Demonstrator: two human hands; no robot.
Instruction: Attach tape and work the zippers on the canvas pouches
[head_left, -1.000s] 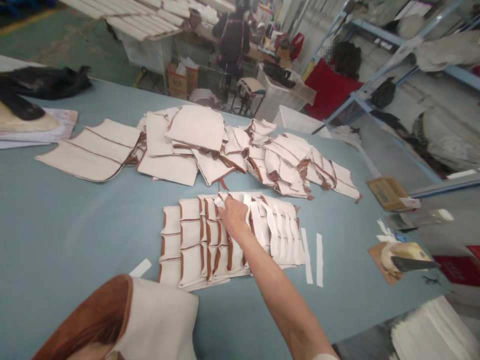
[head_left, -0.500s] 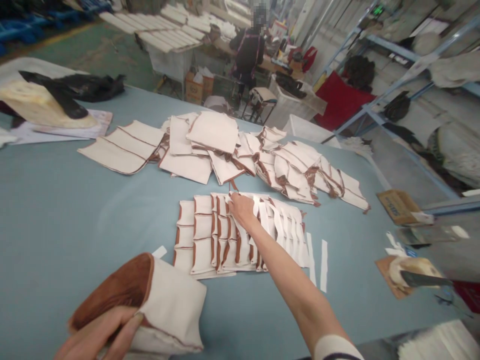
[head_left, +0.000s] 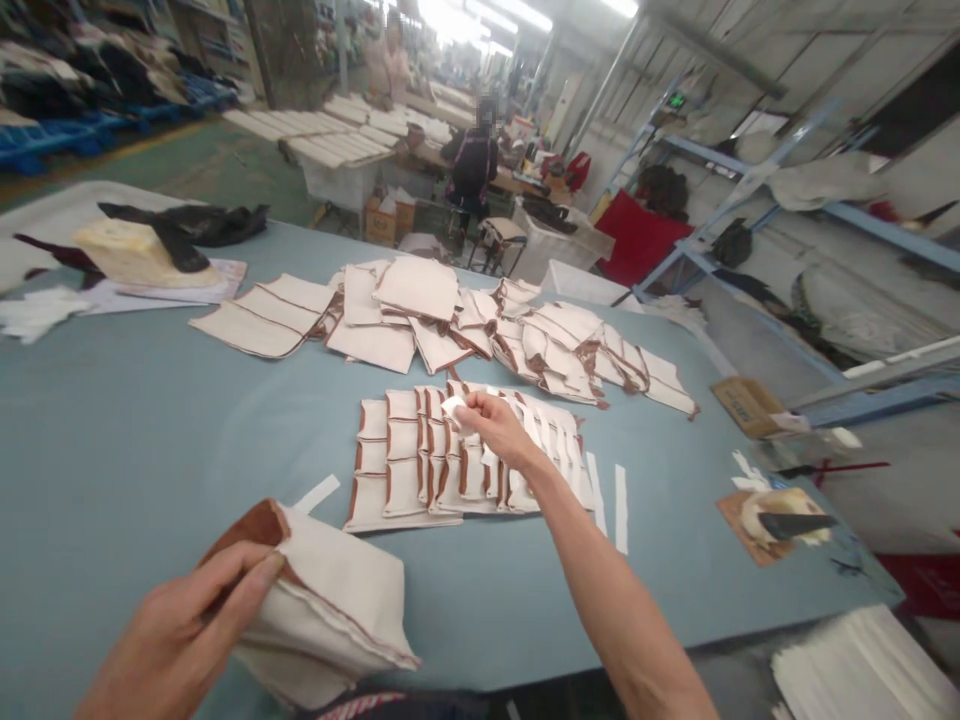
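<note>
My left hand [head_left: 187,610] pinches the edge of a white fabric piece with brown lining [head_left: 341,590], held at the table's near side. Its brown opening faces up and left. Above the row of overlapping white panels with brown edges [head_left: 405,485], my right hand [head_left: 495,425] is closed on a white strip [head_left: 453,407] between thumb and fingers. More white strips [head_left: 551,435] lie across the right part of that row. Two loose strips [head_left: 621,510] rest just right of it, and another strip [head_left: 319,493] lies behind the held piece.
Behind the row, a heap of white and brown pieces [head_left: 416,285] spreads over the blue-green table [head_left: 135,430]. A yellowish block [head_left: 124,250] stands far left, a second block [head_left: 780,515] at right near a cardboard box [head_left: 746,405]. A person [head_left: 472,165] is beyond the table.
My right hand has come up slightly from the panels with the white strip in its fingers. The opening of the piece in my left hand has narrowed. My view has tilted up.
</note>
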